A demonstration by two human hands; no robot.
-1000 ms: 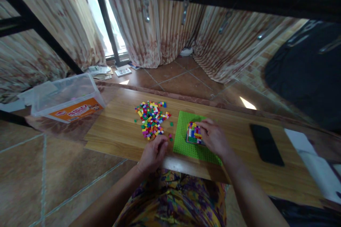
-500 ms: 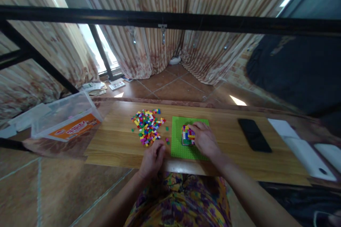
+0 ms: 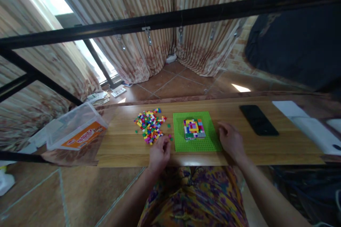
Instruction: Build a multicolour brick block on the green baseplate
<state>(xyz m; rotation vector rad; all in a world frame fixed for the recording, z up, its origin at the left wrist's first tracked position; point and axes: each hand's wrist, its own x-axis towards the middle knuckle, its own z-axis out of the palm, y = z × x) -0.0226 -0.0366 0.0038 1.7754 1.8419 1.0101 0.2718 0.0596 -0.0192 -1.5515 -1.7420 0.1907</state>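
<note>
A green studded baseplate [image 3: 213, 144] lies on the wooden table. On it stands a low, squarish build of small coloured building bricks [image 3: 194, 128], with a yellow ring on its top. My left hand [image 3: 160, 153] rests near the table's front edge, just below a loose pile of small bricks [image 3: 149, 125]. Its fingers are curled and pressed together; whatever may be in them is hidden. My right hand [image 3: 232, 141] lies at the baseplate's right edge, apart from the build. Its fingers are curled in, and nothing shows in them.
A black phone [image 3: 258, 120] lies on the table to the right, with white flat objects [image 3: 306, 127] beyond it. A clear plastic box [image 3: 77, 127] with an orange label stands at the left. A dark metal bar [image 3: 165, 21] crosses in front of the curtains.
My right hand has come off the brick build and moved right to the baseplate's edge, uncovering the build. My left hand stays by the pile. The view has tilted.
</note>
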